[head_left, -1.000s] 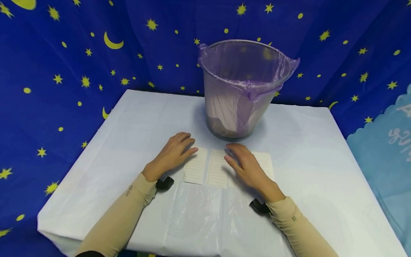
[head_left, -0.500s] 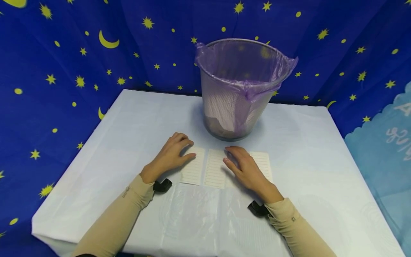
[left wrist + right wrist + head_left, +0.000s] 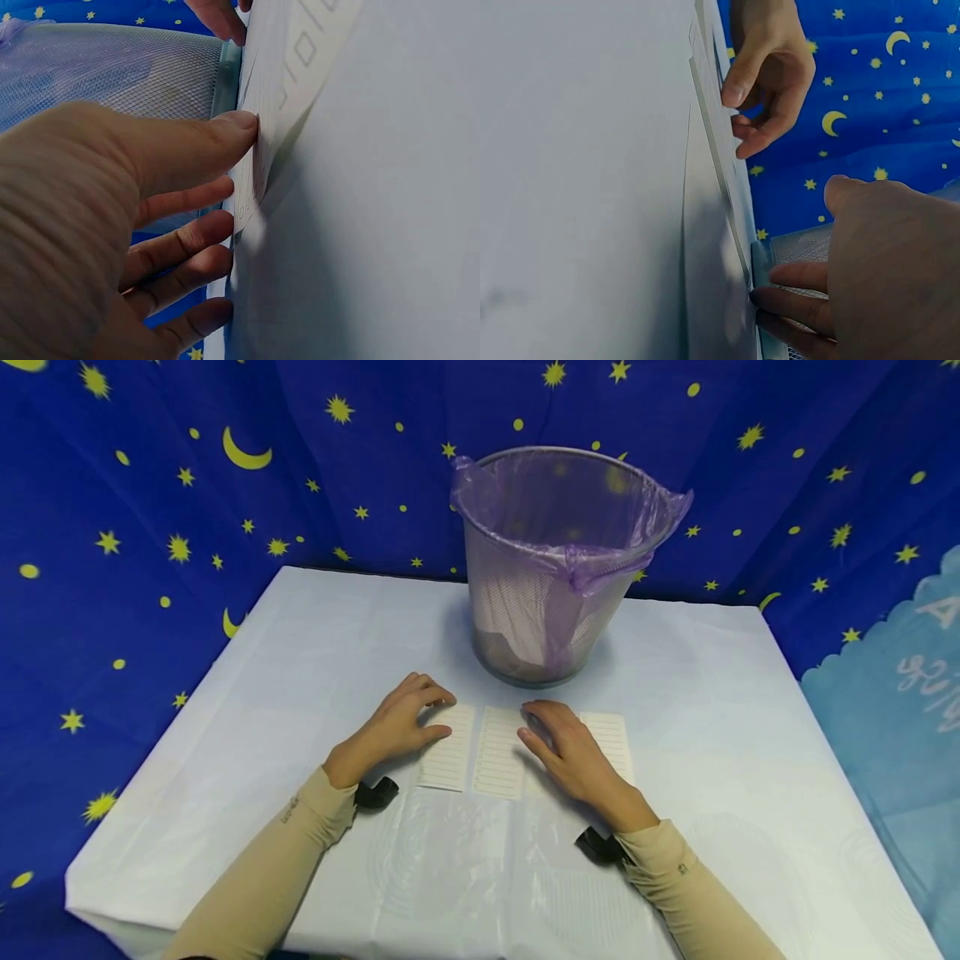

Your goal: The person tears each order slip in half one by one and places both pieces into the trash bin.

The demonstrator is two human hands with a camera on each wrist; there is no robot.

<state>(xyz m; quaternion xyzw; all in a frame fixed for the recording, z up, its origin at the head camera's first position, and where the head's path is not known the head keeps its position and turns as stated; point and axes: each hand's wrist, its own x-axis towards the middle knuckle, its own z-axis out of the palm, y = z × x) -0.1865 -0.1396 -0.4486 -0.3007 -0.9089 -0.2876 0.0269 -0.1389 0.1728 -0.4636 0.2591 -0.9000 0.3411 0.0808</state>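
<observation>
Pale lined paper slips lie side by side on the white-covered table. The left slip [image 3: 442,760] is under the fingers of my left hand [image 3: 397,722], whose thumb [image 3: 236,127] is at the paper's surface in the left wrist view. Its other fingers are spread and gently bent, fingertips down near the tabletop. The middle slip [image 3: 497,756] lies between both hands. My right hand [image 3: 576,756], fingers relaxed and thumb apart, hovers low between the middle slip and the right slip [image 3: 609,739], hiding part of the paper below.
A mesh wastebasket [image 3: 510,610] with a purple bag [image 3: 592,568] over its rim stands just behind the slips. White sheeting covers the table [image 3: 360,635]. A blue star-and-moon curtain [image 3: 337,485] hangs along the back, and a light-blue panel [image 3: 900,693] stands at the right.
My left thumb has drawn down slightly over the left slip. The right hand stays nearly in place over the paper. The whole head view has shifted a little.
</observation>
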